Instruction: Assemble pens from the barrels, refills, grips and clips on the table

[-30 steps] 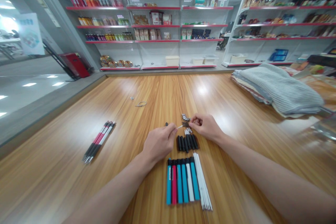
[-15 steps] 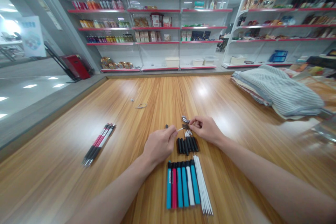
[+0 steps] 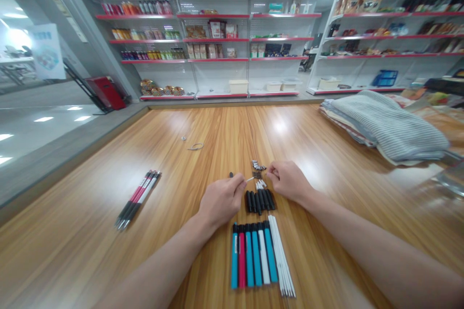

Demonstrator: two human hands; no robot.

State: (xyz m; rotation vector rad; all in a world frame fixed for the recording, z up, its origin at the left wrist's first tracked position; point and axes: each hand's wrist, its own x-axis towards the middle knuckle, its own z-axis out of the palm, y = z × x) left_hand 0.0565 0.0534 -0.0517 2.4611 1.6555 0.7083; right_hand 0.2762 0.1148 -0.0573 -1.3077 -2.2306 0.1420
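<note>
A: Holding what, around the centre of the frame?

B: In the left hand (image 3: 219,201), a thin white stick (image 3: 250,179), pinched between thumb and forefinger, free end pointing right. In the right hand (image 3: 288,181), just right of centre, a narrow pinch of thumb and fingers; cannot tell whether around anything.

A: How best to work with pieces so slight?

B: Probably best to hold the stick short, with little length beyond the fingertips, so as to limit wobble. Bring the right fingertips in line with the free end, never aslant. Press gently; ease off at any bending.

A: Anything to watch near the fingers?

B: Yes, the small dark pieces (image 3: 257,175) between both hands, just below the silver pieces (image 3: 255,164) and above the white bits (image 3: 261,184). Likely to scatter at a brush, so lift clear before shifting sideways.

A: And lower in the frame?

B: Black sleeves (image 3: 260,201), then coloured barrels (image 3: 250,258), with white rods (image 3: 281,256) alongside at lower right of centre. Avoid dragging a wrist across.
</note>
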